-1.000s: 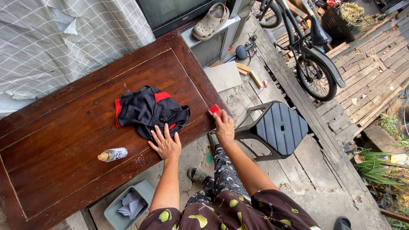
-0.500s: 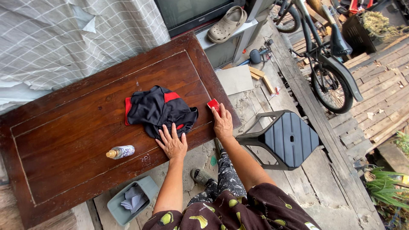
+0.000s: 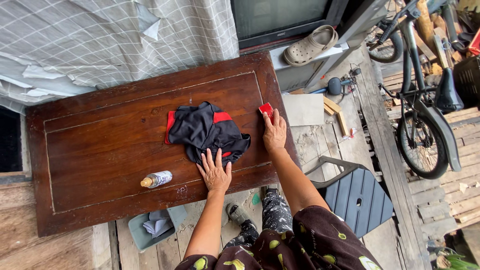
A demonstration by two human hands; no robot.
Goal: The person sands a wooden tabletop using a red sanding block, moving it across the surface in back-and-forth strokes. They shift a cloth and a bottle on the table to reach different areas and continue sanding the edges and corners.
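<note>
A black garment with red trim [image 3: 206,131] lies crumpled in the middle of a dark brown wooden table [image 3: 100,150]. My left hand [image 3: 215,171] rests flat, fingers spread, on the table at the garment's near edge, fingertips touching the cloth. My right hand [image 3: 274,132] lies palm down near the table's right edge, its fingertips on a small red object [image 3: 266,109]. I cannot tell what the red object is. A small bottle with a yellow cap [image 3: 156,179] lies on its side to the left of my left hand.
A dark plastic stool [image 3: 356,197] stands right of my legs. A grey bin with cloth [image 3: 152,226] sits under the table's near edge. A bicycle [image 3: 425,100] stands at right on planks. A tan clog [image 3: 310,45] lies beside a television [image 3: 280,17]. Checked fabric [image 3: 115,40] hangs behind.
The view has shifted, so the table appears lower and further right in frame. Both hands keep their places on the table by the garment and the red object.
</note>
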